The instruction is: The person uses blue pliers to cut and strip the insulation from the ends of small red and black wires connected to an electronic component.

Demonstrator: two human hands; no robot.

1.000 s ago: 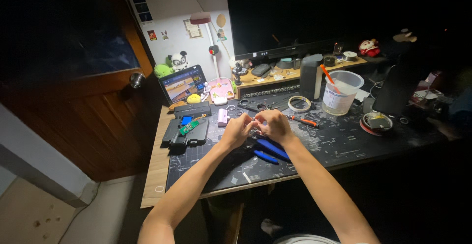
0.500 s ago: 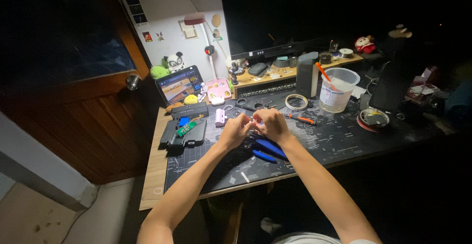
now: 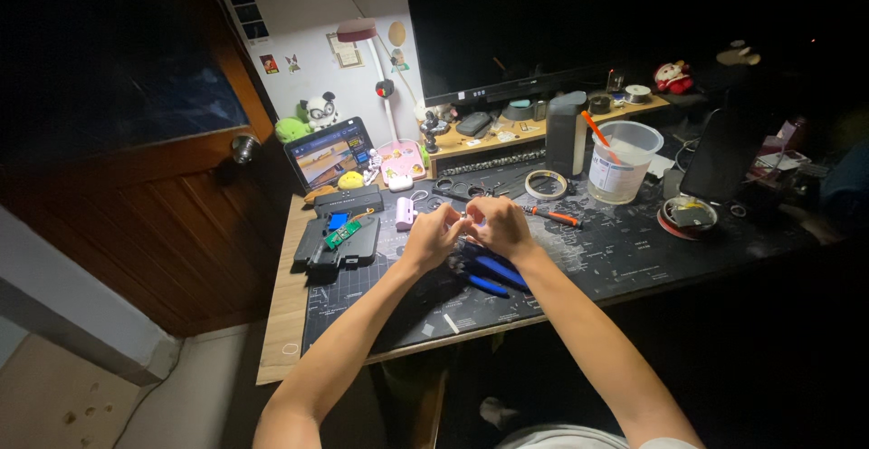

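Home hobby desk (image 3: 281, 304): monitor (image 3: 507, 23), pliers (image 3: 493, 272)

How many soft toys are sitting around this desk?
3: a panda toy and a green toy by the tablet, and a red-and-white toy on the shelf's right end. Others may hide in the dark.

Blue-handled pliers (image 3: 489, 272) are lying on a black desk mat (image 3: 615, 250) that is showing a faint pale map-like print, and an orange-handled screwdriver (image 3: 554, 217) is glowing beside a translucent white plastic tub (image 3: 623, 161). A green circuit board (image 3: 344, 234) is sitting bright against a black case (image 3: 339, 248), while a black-and-white panda plush (image 3: 319, 110) and a green plush (image 3: 291, 128) are standing out against the white wall.
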